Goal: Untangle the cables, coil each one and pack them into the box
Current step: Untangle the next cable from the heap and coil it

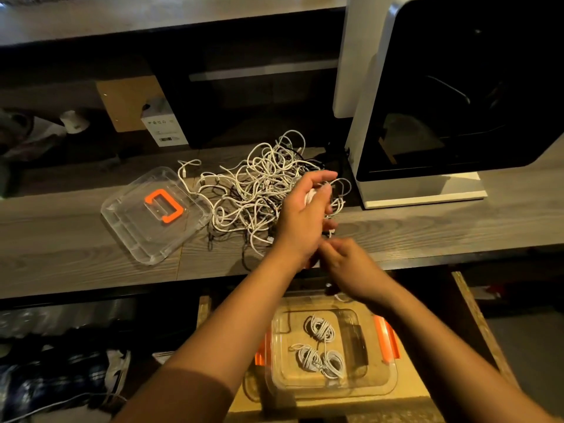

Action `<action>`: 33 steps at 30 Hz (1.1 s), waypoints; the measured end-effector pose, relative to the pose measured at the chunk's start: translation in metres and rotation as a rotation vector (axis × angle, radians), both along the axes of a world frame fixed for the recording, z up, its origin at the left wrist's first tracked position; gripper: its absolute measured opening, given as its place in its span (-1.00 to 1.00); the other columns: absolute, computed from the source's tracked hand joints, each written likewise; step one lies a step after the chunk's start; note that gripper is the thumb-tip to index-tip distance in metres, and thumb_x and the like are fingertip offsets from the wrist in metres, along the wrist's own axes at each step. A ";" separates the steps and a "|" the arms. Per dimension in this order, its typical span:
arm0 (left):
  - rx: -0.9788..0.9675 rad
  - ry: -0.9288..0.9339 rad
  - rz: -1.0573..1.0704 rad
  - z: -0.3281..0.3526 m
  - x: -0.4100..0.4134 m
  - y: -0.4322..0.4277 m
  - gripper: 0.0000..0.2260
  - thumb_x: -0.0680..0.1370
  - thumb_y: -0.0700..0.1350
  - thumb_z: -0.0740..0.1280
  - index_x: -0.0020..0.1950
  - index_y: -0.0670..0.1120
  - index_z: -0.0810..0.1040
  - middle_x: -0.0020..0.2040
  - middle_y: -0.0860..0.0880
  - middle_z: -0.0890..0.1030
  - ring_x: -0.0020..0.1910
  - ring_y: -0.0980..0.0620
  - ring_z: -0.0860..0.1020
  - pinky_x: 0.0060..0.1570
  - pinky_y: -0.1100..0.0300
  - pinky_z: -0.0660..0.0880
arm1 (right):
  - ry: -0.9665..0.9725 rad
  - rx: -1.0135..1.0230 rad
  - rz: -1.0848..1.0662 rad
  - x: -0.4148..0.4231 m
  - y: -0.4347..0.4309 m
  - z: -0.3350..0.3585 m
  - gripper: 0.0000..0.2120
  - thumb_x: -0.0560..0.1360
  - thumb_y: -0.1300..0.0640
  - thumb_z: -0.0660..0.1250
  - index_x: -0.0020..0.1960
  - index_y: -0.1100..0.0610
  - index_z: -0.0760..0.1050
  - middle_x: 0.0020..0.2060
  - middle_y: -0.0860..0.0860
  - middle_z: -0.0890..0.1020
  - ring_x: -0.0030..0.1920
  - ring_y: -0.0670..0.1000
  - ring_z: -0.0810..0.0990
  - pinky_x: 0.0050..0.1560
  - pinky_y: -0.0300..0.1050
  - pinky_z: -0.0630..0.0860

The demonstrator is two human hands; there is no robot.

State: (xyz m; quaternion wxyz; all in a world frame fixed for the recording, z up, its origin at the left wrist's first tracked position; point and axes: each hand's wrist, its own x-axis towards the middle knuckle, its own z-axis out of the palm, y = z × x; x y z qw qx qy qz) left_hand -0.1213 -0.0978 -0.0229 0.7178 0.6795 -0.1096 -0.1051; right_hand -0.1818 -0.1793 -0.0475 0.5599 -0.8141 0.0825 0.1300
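left hand (300, 215): you gripped a white coil (311, 195)
right hand (348, 264): grip unclear
risk: tangle (259, 184) beyond it could snag, loosening coil

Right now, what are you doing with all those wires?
A person is sorting a messy pile of cables on the shelf. The left hand holds a white cable it is winding, and the right hand helps just below it. Three coiled cables lie in the clear box. Its lid sits beside the pile.
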 end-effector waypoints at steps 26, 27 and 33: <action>0.185 0.179 -0.353 -0.010 0.005 0.033 -0.59 0.57 -0.37 0.16 0.41 -0.16 0.32 0.29 -0.12 0.48 0.19 0.05 0.50 0.20 0.20 0.45 | -0.236 -0.026 -0.430 0.012 -0.068 0.020 -0.80 0.54 0.05 0.29 -0.23 0.08 0.56 -0.59 -0.11 0.38 -0.57 -0.18 0.28 -0.57 -0.34 0.17; 0.052 0.198 -0.328 -0.005 0.003 0.029 -0.62 0.58 -0.35 0.15 0.39 -0.15 0.35 0.27 -0.09 0.50 0.25 0.06 0.47 0.26 0.18 0.41 | -0.185 0.039 -0.427 0.009 -0.061 0.012 -0.78 0.55 0.05 0.27 -0.23 0.10 0.55 -0.55 -0.06 0.35 -0.56 -0.14 0.25 -0.59 -0.32 0.15; -0.005 0.027 0.031 0.004 0.002 -0.001 -0.81 0.59 -0.26 0.19 0.02 0.01 0.49 -0.21 0.04 0.50 -0.27 0.16 0.48 -0.21 0.25 0.46 | 0.036 0.245 -0.182 -0.008 -0.002 -0.007 -0.70 0.60 0.04 0.16 -0.18 0.18 0.51 -0.48 -0.02 0.32 -0.55 -0.16 0.25 -0.57 -0.34 0.18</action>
